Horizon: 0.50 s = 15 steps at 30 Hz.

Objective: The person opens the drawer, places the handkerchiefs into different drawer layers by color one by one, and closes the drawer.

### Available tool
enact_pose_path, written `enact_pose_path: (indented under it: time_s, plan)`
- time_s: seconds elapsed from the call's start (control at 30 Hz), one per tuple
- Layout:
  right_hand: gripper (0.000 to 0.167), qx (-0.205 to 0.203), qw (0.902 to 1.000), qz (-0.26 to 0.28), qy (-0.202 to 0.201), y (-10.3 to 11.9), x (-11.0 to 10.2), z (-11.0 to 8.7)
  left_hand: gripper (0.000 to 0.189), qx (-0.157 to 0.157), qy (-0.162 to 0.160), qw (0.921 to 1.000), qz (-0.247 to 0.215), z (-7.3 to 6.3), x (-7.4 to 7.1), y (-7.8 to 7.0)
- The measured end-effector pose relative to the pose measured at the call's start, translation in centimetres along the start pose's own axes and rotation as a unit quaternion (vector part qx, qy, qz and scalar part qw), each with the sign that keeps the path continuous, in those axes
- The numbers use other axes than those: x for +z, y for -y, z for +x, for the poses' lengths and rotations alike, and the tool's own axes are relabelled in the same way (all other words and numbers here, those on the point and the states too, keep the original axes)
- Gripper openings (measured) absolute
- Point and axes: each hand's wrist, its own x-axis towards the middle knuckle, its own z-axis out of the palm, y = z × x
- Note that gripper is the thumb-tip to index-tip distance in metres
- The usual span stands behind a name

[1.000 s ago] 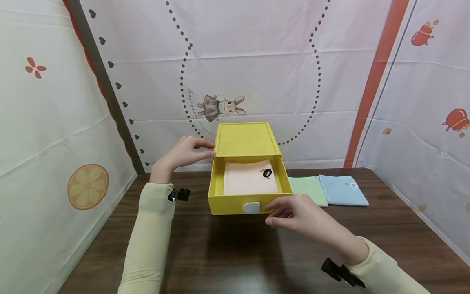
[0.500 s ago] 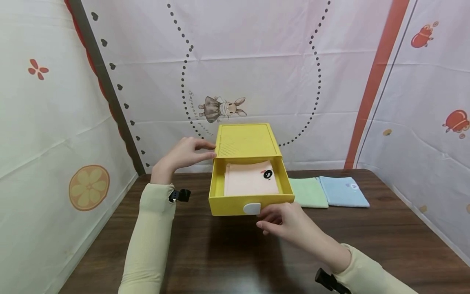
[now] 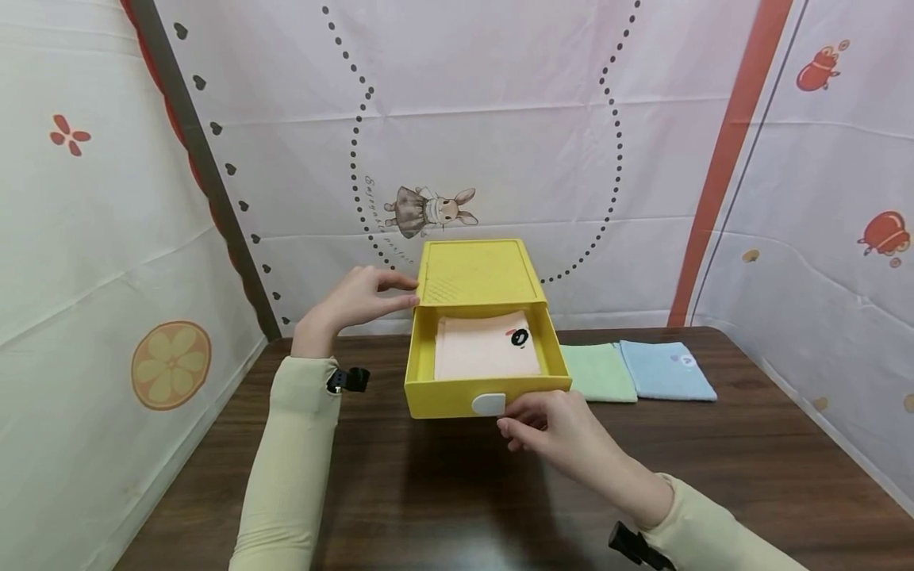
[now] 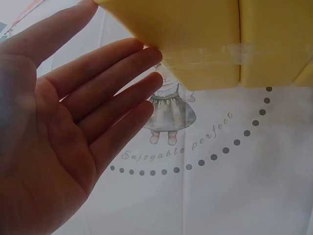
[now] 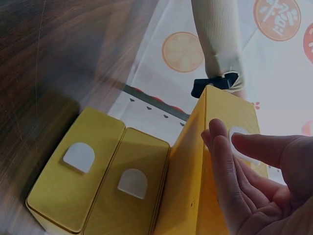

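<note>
A yellow drawer box [image 3: 480, 270] stands in the middle of the head view, its top drawer [image 3: 443, 399] pulled out. Inside the drawer lies a folded pale pink towel [image 3: 474, 353] with a black ring-shaped mark. My left hand [image 3: 357, 301] touches the box's left side with thumb and fingertips, fingers nearly straight. At the drawer's front, just right of its white tab handle [image 3: 489, 404], is my right hand [image 3: 564, 428]. In the right wrist view its thumb lies over the edge of the tab and the other fingers extend along the drawer front.
Two lower drawers show their white tabs [image 5: 79, 157] in the right wrist view. Right of the box, a folded green towel [image 3: 603, 373] and a folded blue towel [image 3: 667, 370] lie on the dark wooden table [image 3: 643, 444]. Patterned cloth [image 3: 500, 143] hangs behind.
My right hand has moved left along the drawer front up to the white tab. The left hand, drawer and towels look unmoved.
</note>
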Motion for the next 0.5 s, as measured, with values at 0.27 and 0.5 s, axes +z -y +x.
enact_pose_path:
  time_s: [0.27, 0.5]
  plan:
    - [0.009, 0.002, 0.9996, 0.002, -0.028, 0.0, 0.3, 0.28, 0.05, 0.004, 0.013, 0.9999, 0.003, 0.07, -0.18, -0.09]
    - [0.009, -0.006, 0.9983, 0.012, -0.058, -0.1, 0.46, 0.78, 0.048, 0.005, 0.011, 0.9999, 0.003, 0.08, -0.19, -0.06]
